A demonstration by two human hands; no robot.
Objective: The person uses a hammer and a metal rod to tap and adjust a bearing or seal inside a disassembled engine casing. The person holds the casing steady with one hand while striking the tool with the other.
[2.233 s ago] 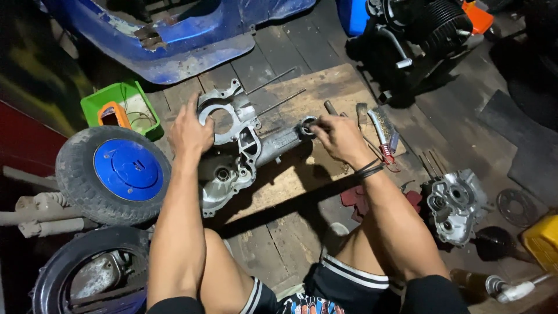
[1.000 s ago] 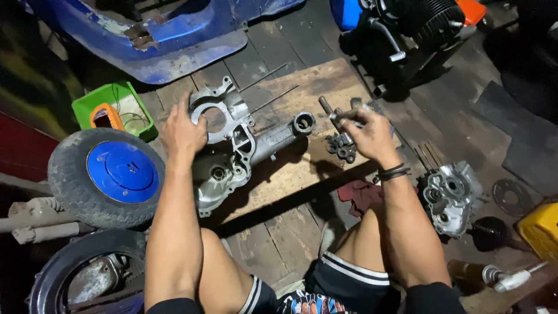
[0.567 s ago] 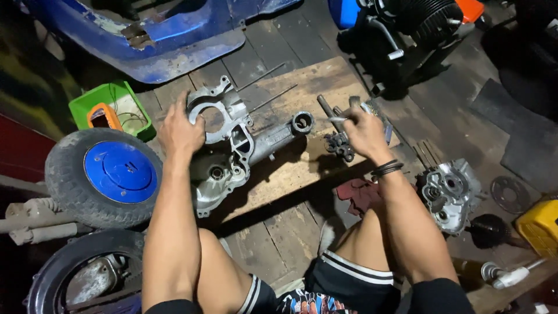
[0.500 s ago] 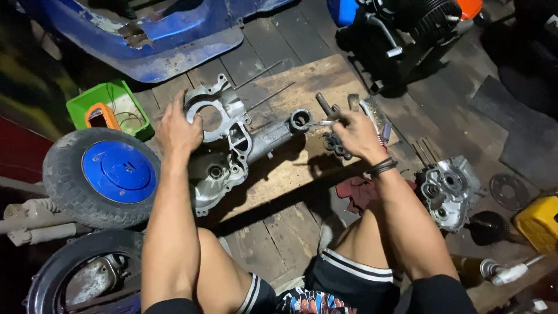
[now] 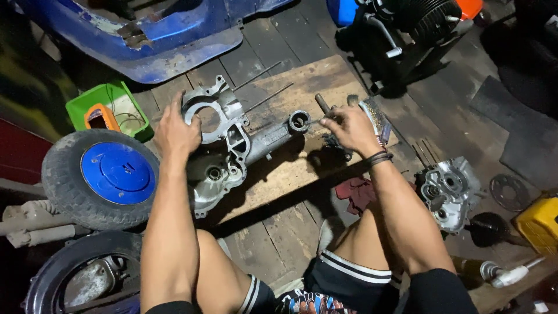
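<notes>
A grey metal engine casing (image 5: 226, 145) lies on a wooden board (image 5: 308, 81) on the plank floor. My left hand (image 5: 174, 131) rests flat on the casing's left side, beside its round opening. My right hand (image 5: 349, 125) grips a thin metal tool (image 5: 314, 121) whose tip points into the small ring (image 5: 299, 121) at the casing's right end. A small dark metal part (image 5: 337, 145) lies just below that hand. Two long studs (image 5: 264, 87) stick out of the casing toward the back.
A blue-rimmed wheel (image 5: 104, 174) lies at the left, a second tyre (image 5: 81, 273) below it. A green tray (image 5: 107, 110) and blue body panel (image 5: 163, 40) are behind. Another casing half (image 5: 450, 189), a red rag (image 5: 357, 192) and yellow box (image 5: 537, 224) sit right. A black engine (image 5: 407, 29) stands at the back.
My right hand let go of the small dark part, took up the thin tool and moved left to the casing's ring. My left hand stayed on the casing.
</notes>
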